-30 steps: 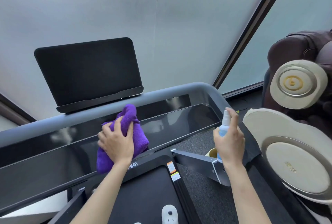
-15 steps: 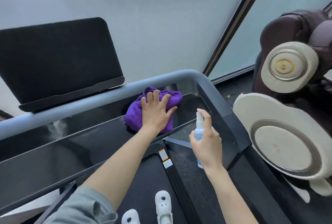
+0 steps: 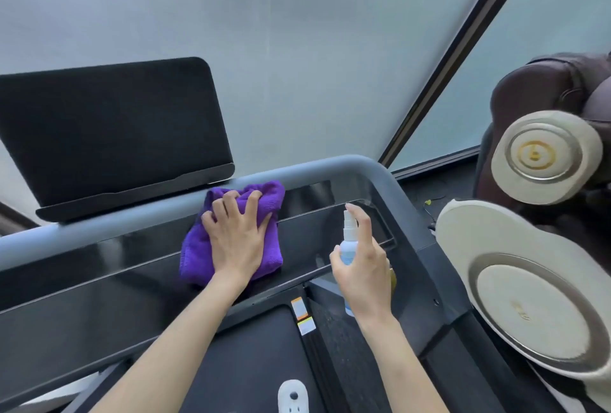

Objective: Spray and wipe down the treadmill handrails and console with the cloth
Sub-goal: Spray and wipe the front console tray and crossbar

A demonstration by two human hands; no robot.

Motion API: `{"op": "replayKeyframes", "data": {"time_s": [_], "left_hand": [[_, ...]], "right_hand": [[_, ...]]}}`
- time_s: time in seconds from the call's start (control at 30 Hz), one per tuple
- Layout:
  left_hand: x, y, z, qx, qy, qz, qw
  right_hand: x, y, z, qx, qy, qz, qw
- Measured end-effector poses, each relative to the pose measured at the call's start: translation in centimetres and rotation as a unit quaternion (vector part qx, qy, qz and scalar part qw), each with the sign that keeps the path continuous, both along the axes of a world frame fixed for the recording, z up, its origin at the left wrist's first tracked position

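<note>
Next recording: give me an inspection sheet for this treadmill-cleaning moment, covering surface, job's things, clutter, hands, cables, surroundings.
Surface: glossy black console under a grey handrail; no marks can be made out.
Job's things: purple cloth bunched on the console; small spray bottle, nozzle toward the console.
Clutter: nothing seen.
Hands: left hand presses on the cloth, fingertips curled into it; right hand grips the bottle, forefinger on its top.
Cables: thin dark cable on the floor.
Surroundings: dark screen, frosted window, brown massage chair, white shoe.

Both forearms (image 3: pixel 172 343) are bare, no sleeves, watch or rings visible. At the bottom centre, a white perforated shoe (image 3: pixel 292 396), possibly a clog, pokes into frame.
</note>
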State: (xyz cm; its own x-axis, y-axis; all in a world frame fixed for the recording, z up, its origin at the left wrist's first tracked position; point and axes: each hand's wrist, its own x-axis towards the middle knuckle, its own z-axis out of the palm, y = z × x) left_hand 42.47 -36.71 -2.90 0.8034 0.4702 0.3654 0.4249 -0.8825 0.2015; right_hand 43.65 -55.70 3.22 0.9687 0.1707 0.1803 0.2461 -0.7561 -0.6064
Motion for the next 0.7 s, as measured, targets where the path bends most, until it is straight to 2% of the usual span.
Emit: {"op": "replayKeyframes", "data": {"time_s": [0.1,0.27,0.37,0.43,0.53,0.6,0.7], "left_hand": [[4.1,-3.1,0.2,0.033,0.017,-0.056,0.998],[6.7,-6.3,0.9,-0.012,0.115,-0.15,0.982],[2.9,-3.6,1.1,-0.061,0.056,-0.106,0.991],[-0.6,-1.5,0.4,-0.06,-0.003,-0.024,0.998],[-2.8,0.0,-0.4,-0.072,-0.038,0.09,0.993],[-1.6,-0.5,-0.1,-0.062,-0.039,0.096,0.993],[1.5,-2.3,0.3,-0.023,-0.028,0.038,0.999]], "right_hand": [[0.4,-1.1,-0.3,0.011,0.01,-0.015,1.0],[0.2,-1.8,0.4,0.026,0.005,-0.03,0.999],[0.4,-2.1,1.1,0.037,-0.001,-0.043,0.998],[0.5,-2.1,1.2,0.042,-0.001,-0.042,0.998],[0.4,-1.9,1.0,0.04,0.016,-0.041,0.998],[0.3,-2.0,0.6,0.033,0.02,-0.042,0.998],[0.6,-2.7,-0.1,0.035,0.013,-0.045,0.998]]}}
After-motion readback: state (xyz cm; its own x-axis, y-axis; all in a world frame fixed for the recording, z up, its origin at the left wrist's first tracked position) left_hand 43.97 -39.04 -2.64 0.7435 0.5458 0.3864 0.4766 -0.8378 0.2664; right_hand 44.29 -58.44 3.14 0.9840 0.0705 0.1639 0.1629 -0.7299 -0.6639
